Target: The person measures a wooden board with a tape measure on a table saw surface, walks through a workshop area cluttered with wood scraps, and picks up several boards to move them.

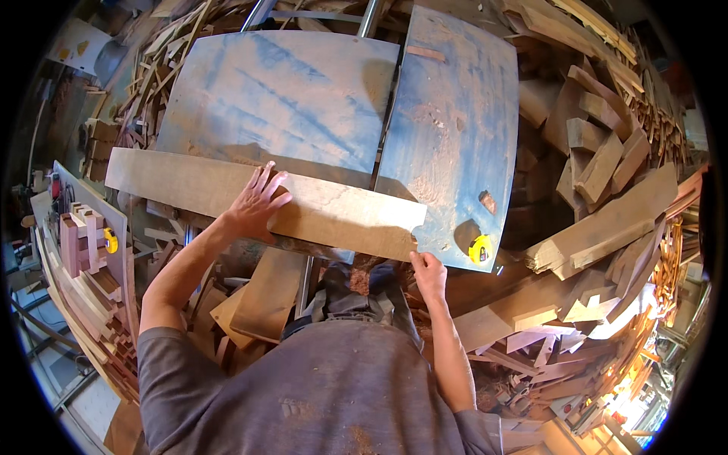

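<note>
A long, pale wooden board (341, 214) lies across the near edge of a dusty blue saw table (303, 91), its right end reaching onto the right-hand table panel (447, 114). That end has a curved notch. My left hand (258, 203) rests on the board near its middle, palm down with fingers spread. At the board's near right corner, my right hand (429, 274) is closed, thumb and fingers pinching the edge; the underside of this grip is hidden. A yellow tape measure (480, 249) sits at the near right corner of the table, to the right of my right hand.
Sawdust and a thin wood strip (425, 53) lie on the right panel. Thick offcuts (599, 159) pile up at the right. To the left, stacked wood pieces (80, 235) stand beside another yellow tape measure (111, 240). Boards (269, 299) lean below the table's near edge.
</note>
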The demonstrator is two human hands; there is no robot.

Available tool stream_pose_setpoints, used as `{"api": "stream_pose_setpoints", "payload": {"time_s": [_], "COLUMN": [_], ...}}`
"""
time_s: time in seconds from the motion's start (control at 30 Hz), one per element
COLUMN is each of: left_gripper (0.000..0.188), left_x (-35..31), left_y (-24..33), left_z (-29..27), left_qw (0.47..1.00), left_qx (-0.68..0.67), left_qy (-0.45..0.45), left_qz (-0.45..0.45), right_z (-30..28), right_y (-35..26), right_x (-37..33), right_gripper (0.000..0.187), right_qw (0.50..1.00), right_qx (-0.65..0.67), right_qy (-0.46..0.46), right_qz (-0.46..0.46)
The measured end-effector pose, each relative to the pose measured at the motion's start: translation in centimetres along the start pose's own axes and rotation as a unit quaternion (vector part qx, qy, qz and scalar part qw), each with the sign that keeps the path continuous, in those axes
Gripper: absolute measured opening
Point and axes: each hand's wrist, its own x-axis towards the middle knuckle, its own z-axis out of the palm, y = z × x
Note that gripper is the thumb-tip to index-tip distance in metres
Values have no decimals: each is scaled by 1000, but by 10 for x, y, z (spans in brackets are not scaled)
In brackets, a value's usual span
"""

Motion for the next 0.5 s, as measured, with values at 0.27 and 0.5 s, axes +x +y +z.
{"api": "stream_pose_setpoints", "payload": {"time_s": [0.27,0.5], "left_gripper": [87,86], "left_x": [10,53], "left_y": [-8,-40], "left_z": [-13,-29], "left_qw": [1000,999], "left_qx": [28,20], "left_qy": [4,40], "left_qz": [-10,4], "right_z": [-6,-1], "right_y": [-28,-43], "right_x": [22,73], "right_gripper": [37,32], "right_qw": [995,993], "right_qx": [-76,-26], "right_qy": [5,75], "right_qz": [-68,-92]}}
